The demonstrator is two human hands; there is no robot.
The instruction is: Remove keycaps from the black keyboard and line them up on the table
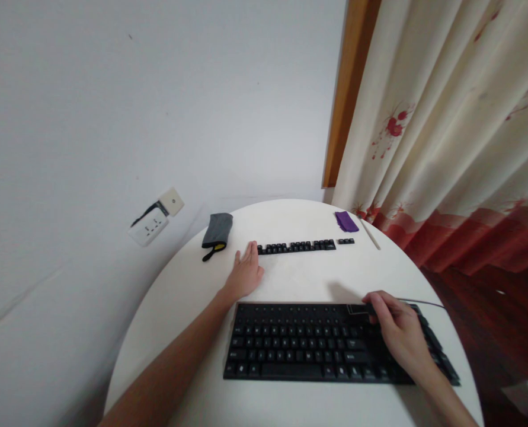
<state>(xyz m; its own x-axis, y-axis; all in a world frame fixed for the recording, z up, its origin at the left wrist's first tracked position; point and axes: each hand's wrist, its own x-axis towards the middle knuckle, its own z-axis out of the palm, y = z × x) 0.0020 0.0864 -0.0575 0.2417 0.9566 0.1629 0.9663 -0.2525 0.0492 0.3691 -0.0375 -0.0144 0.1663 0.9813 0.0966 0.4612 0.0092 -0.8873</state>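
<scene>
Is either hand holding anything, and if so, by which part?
The right hand pinches a small wire-ended tool by its dark end, above the keyboard. The left hand rests by the row of keycaps, gripping nothing visible.

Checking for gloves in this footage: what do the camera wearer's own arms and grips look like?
The left forearm and right forearm are bare, with no sleeve, watch or bracelet showing. The left grip and right grip are ungloved human hands; no ring is discernible.

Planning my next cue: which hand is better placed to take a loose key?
Probably the left hand: it's at the left end of the loose keys, while the right hand holds a tool over the keyboard.
</scene>
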